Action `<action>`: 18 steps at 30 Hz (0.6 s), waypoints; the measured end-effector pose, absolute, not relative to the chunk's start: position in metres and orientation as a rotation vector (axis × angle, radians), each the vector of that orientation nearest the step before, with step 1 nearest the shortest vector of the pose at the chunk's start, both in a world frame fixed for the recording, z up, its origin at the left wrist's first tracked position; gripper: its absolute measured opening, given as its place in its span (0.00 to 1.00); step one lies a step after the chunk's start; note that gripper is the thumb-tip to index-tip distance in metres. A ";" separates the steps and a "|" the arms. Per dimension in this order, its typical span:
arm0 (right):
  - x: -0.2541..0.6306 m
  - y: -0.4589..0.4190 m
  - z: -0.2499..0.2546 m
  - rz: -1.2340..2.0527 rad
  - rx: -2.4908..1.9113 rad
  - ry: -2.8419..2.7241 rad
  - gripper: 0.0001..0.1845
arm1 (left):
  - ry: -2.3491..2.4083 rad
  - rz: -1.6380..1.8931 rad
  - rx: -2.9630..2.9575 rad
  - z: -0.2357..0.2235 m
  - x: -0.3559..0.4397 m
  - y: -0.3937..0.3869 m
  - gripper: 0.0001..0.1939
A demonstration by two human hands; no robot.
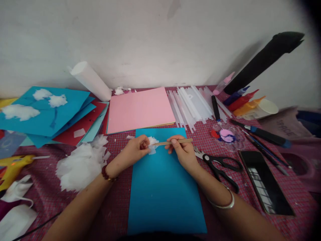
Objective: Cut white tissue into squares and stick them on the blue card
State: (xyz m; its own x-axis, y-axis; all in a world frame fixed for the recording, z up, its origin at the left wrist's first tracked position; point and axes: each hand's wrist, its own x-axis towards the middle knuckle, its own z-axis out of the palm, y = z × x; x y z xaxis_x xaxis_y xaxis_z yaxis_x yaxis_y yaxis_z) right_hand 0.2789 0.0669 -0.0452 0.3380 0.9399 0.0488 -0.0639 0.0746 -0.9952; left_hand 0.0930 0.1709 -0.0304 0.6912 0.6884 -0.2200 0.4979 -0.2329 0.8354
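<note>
A blue sheet of card [164, 190] lies lengthwise before me. Near its far end sits a small tuft of white tissue paper [152, 140], with a thin square of tissue [152, 151] at its near side. My left hand [136, 149] is closed in a pinch at the tuft's left, its fingertips on the tissue square. Between the fingers and thumb of my right hand [184, 152] is a flat wooden stick [162, 143]. The stick points left, its tip at the tissue between both hands.
Left: tissue squares [81, 164], yellow glue gun [15, 165], blue cards with white tufts [67, 103]. Behind: pink card [140, 108], white paper roll [91, 80], clear glue sticks [190, 103]. Right: scissors [220, 164], phone [265, 184], paint palette [238, 142], cutter [268, 135], paint tubes [243, 100].
</note>
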 end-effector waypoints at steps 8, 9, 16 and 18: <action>0.274 0.059 -0.043 0.909 -1.203 -1.067 0.11 | 0.915 0.248 1.880 -0.035 0.092 0.173 0.05; 0.274 0.058 -0.044 0.895 -1.218 -1.099 0.11 | 0.909 0.248 1.884 -0.035 0.092 0.173 0.05; 0.274 0.057 -0.047 0.826 -1.275 -1.184 0.10 | 0.891 0.295 1.929 -0.033 0.093 0.173 0.04; 0.274 0.056 -0.048 0.804 -1.292 -1.268 0.10 | 0.922 0.313 1.941 -0.032 0.094 0.172 0.04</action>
